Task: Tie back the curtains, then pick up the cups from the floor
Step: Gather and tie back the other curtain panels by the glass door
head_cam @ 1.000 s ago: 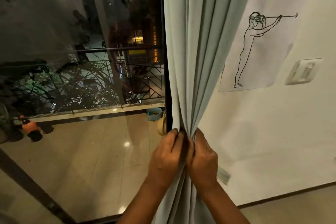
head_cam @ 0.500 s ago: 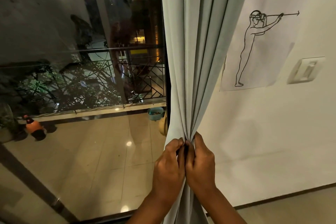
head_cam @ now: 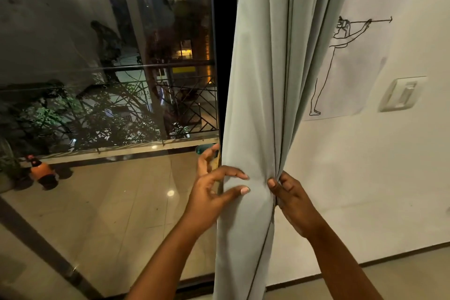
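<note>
Night window (head_cam: 109,80) | curtain (head_cam: 258,95) hangs vertical | left hand (head_cam: 209,195) spread, fingertips touching | right hand (head_cam: 292,197) pinching folds

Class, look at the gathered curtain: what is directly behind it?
Behind the curtain you can see the dark door frame at its left edge and the white wall at its right. Any tie-back hook is covered by fabric.

The glossy beige tiled balcony floor (head_cam: 117,202) beyond the glass carried an orange-bodied bottle with a dark base (head_cam: 42,173) at nine o'clock and a small teal bowl (head_cam: 203,148) toward its middle, near the railing's base.
</note>
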